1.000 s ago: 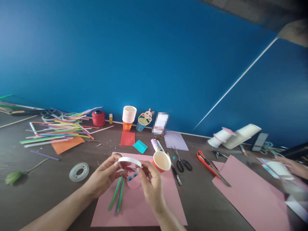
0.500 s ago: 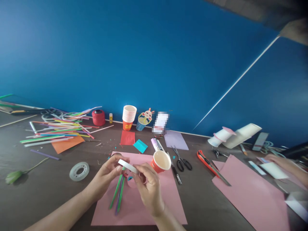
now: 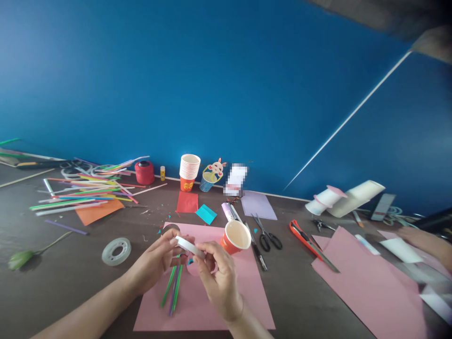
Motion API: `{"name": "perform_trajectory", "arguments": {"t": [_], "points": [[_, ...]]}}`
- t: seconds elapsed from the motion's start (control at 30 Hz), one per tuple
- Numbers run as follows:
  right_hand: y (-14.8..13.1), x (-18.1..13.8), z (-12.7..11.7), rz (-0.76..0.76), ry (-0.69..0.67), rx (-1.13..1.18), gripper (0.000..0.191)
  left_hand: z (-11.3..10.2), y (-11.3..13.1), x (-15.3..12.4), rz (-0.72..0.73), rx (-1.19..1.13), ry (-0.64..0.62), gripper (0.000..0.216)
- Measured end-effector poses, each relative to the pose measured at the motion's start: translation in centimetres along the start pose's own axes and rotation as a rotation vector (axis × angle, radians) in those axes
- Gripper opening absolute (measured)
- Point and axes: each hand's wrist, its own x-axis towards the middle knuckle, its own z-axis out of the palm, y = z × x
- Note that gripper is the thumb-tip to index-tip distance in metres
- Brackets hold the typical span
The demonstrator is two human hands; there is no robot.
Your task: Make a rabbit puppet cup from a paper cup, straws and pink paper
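Between my two hands is a roll of white tape [image 3: 189, 246], held edge-on above a sheet of pink paper [image 3: 243, 306]. My left hand [image 3: 155, 259] has its fingers at the roll's left end. On the right end, my right hand [image 3: 221, 278] pinches it between thumb and fingers. Beneath them lie green and purple straws [image 3: 173, 292], their upper ends hidden by my hands. A small pink piece with a blue spot [image 3: 193, 266] shows partly behind my right fingers. Just right of my hands stands a red paper cup [image 3: 231, 245] with a white inside.
Scissors [image 3: 266, 235], a black pen [image 3: 259, 256] and a red utility knife [image 3: 312, 245] lie to the right. A clear tape roll [image 3: 116, 251] and many straws [image 3: 88, 193] are left. Stacked cups [image 3: 189, 172] stand by the blue wall. Another person's hand [image 3: 423, 242] works at far right.
The tape roll has turned slightly in my hands, and my left fingers have shifted and loosened beneath it. At far right the other person's hand has moved a little right.
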Motion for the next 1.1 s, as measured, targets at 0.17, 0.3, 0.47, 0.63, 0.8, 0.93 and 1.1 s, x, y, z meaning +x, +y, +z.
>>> {"name": "perform_trajectory", "arguments": {"t": [0.17,0.3,0.47,0.63,0.8,0.93,1.1], "points": [[-0.1,-0.1,-0.1,-0.038,-0.018,-0.036,0.02,0.3,0.7,-0.4,0.191,0.361,0.072,0.019],[-0.2,0.1,-0.2,-0.1,-0.037,-0.016,0.025,0.4,1.8,-1.0,0.489,0.882,0.054,0.012],[-0.4,0.0,-0.2,-0.094,0.036,-0.033,0.024,0.3,1.4,-1.2,0.605,1.079,0.077,0.016],[-0.5,-0.1,0.2,-0.048,0.077,-0.071,0.014,0.6,0.1,-1.3,0.665,1.176,0.18,0.019],[-0.6,-0.1,0.8,-0.019,0.092,-0.059,0.012,0.5,-0.7,-1.4,0.694,1.099,0.236,0.021],[-0.6,0.0,0.9,0.036,0.082,0.013,0.01,0.4,-0.8,-1.5,0.655,1.061,0.244,0.018],[-0.5,0.3,0.7,0.119,0.022,0.129,0.007,0.3,-0.6,-1.4,0.693,1.152,0.214,0.019]]}}
